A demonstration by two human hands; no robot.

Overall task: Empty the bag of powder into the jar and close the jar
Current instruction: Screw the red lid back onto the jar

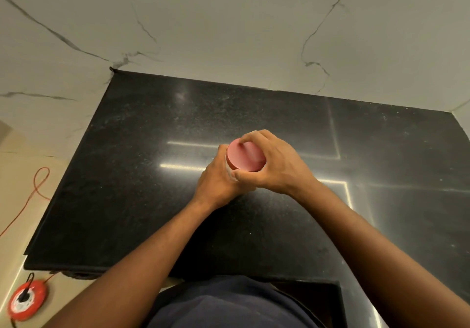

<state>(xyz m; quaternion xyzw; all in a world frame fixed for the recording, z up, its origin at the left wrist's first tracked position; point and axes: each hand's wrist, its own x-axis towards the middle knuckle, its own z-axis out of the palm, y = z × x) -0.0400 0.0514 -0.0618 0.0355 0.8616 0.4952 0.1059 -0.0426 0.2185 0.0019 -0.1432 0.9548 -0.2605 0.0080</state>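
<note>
Where right hand (276, 166) grips, lid (244, 158) round, smooth.

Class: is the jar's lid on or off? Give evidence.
On. The pink lid sits atop the jar, gripped by the right hand; the left hand holds the jar below. Screwed tight: cannot tell.

A home kitchen, it seems: a polished black granite counter (142, 175) against veined marble-look wall tiles (229, 27).
</note>
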